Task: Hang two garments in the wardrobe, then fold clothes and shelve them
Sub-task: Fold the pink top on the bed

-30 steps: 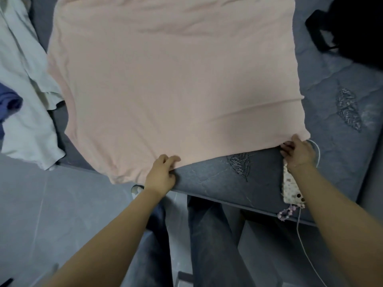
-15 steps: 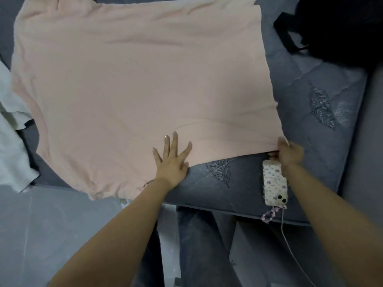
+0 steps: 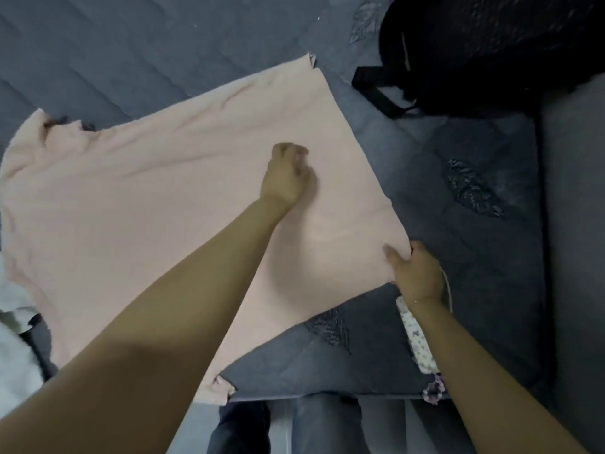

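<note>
A: Item one, the pink garment (image 3: 137,217). We find it spread flat on the grey quilted bed (image 3: 163,60), filling the frame from nine o'clock across to about four o'clock, its near hem hanging just over the bed edge at six.

B: Item two, our left hand (image 3: 285,178). We log it over the middle of the garment, a little past centre toward one o'clock, fingers curled under; whether they pinch any cloth we cannot tell.

A: Item three, our right hand (image 3: 417,273). At four o'clock, it grips the garment's near right corner, thumb on top of the cloth.

B: Item four, a patterned phone (image 3: 417,339) with a bead charm (image 3: 433,389), lying on the bed under our right wrist, at five o'clock.

A: Item five, a black bag (image 3: 491,47) with a strap, at one o'clock, apart from the garment.

B: Item six, pale cloth (image 3: 16,355) at eight o'clock, beside the garment's left edge.
</note>
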